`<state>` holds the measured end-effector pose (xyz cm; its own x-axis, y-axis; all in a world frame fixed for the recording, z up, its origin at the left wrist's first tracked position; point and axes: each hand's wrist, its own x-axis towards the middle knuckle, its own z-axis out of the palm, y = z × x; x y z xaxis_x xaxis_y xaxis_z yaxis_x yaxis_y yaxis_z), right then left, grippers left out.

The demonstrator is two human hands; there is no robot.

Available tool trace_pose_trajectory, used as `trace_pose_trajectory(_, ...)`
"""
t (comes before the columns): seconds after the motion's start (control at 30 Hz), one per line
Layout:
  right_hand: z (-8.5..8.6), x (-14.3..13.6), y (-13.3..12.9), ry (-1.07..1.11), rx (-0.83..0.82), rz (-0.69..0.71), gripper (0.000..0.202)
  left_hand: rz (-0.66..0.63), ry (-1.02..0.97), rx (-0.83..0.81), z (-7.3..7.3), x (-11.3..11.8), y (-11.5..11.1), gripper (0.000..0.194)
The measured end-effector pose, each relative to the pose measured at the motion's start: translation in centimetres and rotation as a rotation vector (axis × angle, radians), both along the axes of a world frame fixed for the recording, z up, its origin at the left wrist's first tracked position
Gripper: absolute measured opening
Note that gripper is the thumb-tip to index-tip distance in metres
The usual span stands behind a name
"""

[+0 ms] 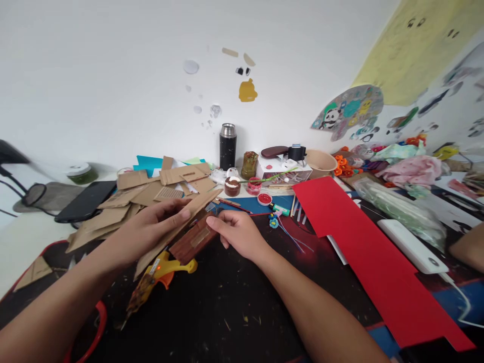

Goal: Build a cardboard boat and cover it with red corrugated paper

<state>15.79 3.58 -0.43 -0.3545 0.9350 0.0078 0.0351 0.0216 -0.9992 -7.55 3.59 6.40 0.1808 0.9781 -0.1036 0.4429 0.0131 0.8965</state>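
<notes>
My left hand (pixel 161 224) is closed on a long strip of bare cardboard (pixel 207 200), thumb on top, the strip slanting up to the right. A reddish-brown painted, flat rectangular piece (pixel 185 245) with a paler patch is pinched between the thumb and fingers of my right hand (pixel 242 234). The two pieces lie close side by side; whether they touch is unclear. Just below them a yellow hot glue gun (pixel 156 269) with an orange trigger rests on the dark mat (pixel 212 322). Red scissors handles (pixel 100 327) show partly behind my left forearm.
Cardboard scraps (pixel 124 201) are piled at left beside a black phone (pixel 86 201). A black thermos (pixel 227 148) and paint jars (pixel 232 186) stand at the back. Red card (pixel 363 257) and a white power bank (pixel 412 247) lie right, near part of another arm (pixel 469 247).
</notes>
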Motion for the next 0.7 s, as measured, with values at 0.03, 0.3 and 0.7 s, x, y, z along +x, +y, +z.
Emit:
trace_pose_trajectory(0.03, -0.01, 0.0, -0.01, -0.015, -0.002, 0.001, 0.051, 0.004, 0.011, -0.004, -0.01, 0.03, -0.02, 0.078)
trace_pose_trajectory(0.3, -0.39, -0.13, 0.03, -0.075, -0.027, 0.002, 0.049, -0.011, 0.052, 0.032, -0.4, -0.03, -0.14, 0.074)
trace_pose_trajectory(0.7, -0.3, -0.39, -0.05, 0.023, 0.003, -0.016, 0.052, -0.034, 0.065, 0.022, -0.8, -0.43, 0.17, 0.077)
